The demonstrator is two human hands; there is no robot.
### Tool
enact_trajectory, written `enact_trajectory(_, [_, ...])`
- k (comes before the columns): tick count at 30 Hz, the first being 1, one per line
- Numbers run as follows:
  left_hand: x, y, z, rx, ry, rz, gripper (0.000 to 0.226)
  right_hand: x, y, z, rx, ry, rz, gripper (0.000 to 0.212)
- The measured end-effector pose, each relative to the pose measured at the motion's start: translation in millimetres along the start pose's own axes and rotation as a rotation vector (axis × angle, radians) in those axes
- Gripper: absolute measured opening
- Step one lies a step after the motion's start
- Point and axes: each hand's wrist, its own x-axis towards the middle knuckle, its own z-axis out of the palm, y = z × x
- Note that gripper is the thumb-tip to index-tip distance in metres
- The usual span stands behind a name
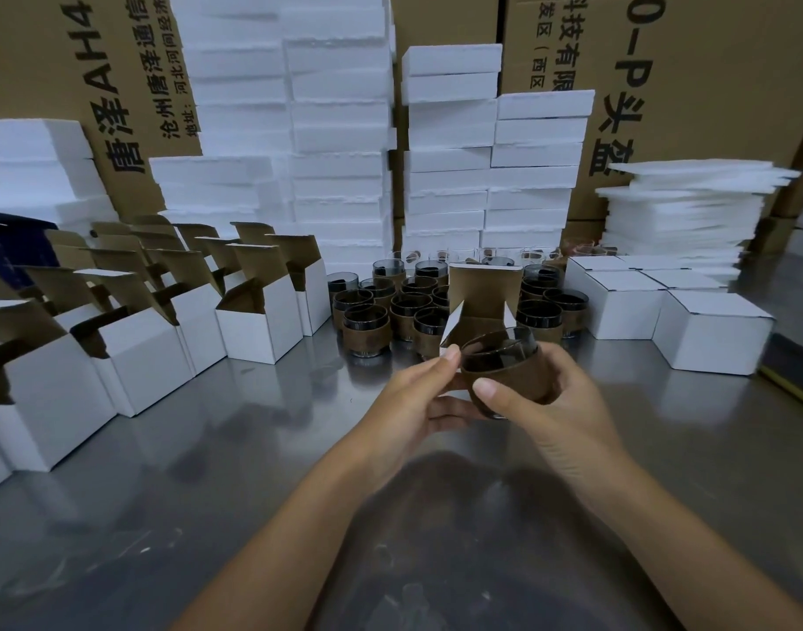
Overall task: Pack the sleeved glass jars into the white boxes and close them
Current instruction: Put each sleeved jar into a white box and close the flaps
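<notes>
The right hand (559, 403) grips a tilted jar (504, 368) at the mouth of an open box (481, 289). The left hand (418, 398) holds that box above the tabletop's (254, 448) middle.

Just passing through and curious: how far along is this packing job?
Done: a few closed white boxes sit at the right. In hand: the right hand grips a sleeved jar in front of an open box that the left hand holds. To do: a cluster of sleeved jars and rows of open boxes on the left wait, so most remains.
</notes>
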Motion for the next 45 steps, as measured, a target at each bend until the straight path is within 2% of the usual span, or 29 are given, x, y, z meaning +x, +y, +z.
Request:
enact_trajectory(7, [-1,2,0,0.028,-0.018,0.022,0.034,0,3,-1,-0.015,-0.051,-0.071,0.056])
enact_trajectory(14, [-2,4,-7,-0.090,-0.067,0.122,0.049,1,2,-4,-0.151,-0.106,-0.224,0.062])
enact_trajectory(23, [-2,4,-7,-0.129,-0.054,0.143,0.056,5,8,-7,-0.161,-0.135,-0.275,0.067])
enact_trajectory(28, [-2,4,-5,-0.126,-0.005,0.122,0.046,5,10,-8,-0.140,-0.135,-0.221,0.068])
enact_trajectory(31, [-3,5,-5,-0.116,0.017,0.111,0.040,4,7,-6,-0.052,-0.164,-0.167,0.057])
enact_trajectory(35, [-3,5,-4,-0.083,0.022,0.091,0.042,4,3,-6,0.016,-0.158,-0.097,0.037])
enact_trajectory(38, [-4,5,-4,-0.065,0.009,0.081,0.043,4,0,-7,0.096,-0.183,-0.008,0.031])
enact_trajectory(45, [-5,3,-5,-0.014,0.003,0.085,0.038,5,-5,-8,0.086,-0.234,0.167,0.051])
